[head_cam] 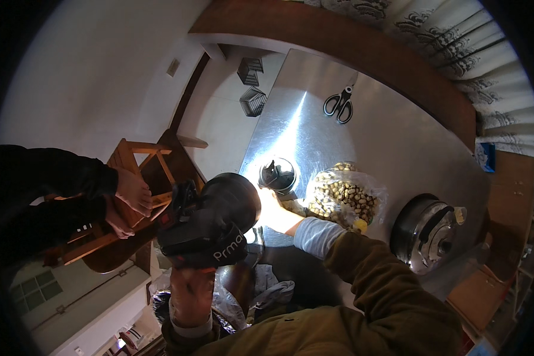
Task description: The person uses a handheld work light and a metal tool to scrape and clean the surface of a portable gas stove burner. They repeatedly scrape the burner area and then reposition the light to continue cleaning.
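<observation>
My left hand [192,285] is closed around the underside of a black portable lamp [224,209] with a wide round head; its housing bears writing. The beam falls on the metal table [311,147] and on my right hand [272,211]. Its fingers reach the near rim of a small dark round container [279,175] with something dark inside. Glare and the lamp head hide the fingertips, so a grip on the container is unclear. Just right of this hand sits a clear plastic bag [345,196] full of small brown-and-cream nuts or seeds.
Black-handled scissors [340,104] lie at the table's far side. A lidded metal pot [427,233] stands to the right. Crumpled plastic [231,302] and grey cloth [273,285] lie near my body. At left, another person's bare feet [135,191] rest on a wooden stool [138,155].
</observation>
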Available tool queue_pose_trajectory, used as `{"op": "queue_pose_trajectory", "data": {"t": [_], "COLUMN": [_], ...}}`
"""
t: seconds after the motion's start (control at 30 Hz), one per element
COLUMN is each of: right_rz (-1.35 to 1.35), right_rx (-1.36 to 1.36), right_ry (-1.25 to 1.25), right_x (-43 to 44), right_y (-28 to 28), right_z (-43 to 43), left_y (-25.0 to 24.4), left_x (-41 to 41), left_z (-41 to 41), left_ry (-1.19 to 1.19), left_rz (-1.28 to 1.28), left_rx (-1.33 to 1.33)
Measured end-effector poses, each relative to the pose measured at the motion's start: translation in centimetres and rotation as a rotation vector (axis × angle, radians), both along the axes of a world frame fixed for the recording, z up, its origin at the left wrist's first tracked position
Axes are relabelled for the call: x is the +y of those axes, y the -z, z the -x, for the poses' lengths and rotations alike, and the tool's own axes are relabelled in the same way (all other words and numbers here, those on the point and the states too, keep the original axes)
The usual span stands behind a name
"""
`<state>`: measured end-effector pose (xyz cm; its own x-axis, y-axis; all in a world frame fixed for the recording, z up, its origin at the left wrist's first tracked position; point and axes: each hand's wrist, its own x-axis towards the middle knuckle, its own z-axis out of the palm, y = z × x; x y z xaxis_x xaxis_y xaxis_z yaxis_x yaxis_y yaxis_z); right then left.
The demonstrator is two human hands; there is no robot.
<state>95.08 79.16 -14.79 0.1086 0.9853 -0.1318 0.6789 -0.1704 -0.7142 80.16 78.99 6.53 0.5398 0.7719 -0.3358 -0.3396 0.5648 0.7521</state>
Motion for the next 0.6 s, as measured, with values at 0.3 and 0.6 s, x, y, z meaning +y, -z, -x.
{"op": "queue_pose_trajectory", "data": {"t": [0.3, 0.6], "right_rz": [0.237, -0.019], "right_rx": [0.13, 0.296], "right_ry": [0.052, -0.082], "right_x": [0.9, -0.1], "right_y": [-1.3, -1.6], "right_z": [-2.6, -2.8], "left_y": [0.7, 0.7], "left_x": [0.2, -0.1], "left_z": [0.9, 1.6], "left_ry": [-0.038, -0.07], "left_rz": [0.02, 0.102], "left_rx": [0.087, 0.055]}}
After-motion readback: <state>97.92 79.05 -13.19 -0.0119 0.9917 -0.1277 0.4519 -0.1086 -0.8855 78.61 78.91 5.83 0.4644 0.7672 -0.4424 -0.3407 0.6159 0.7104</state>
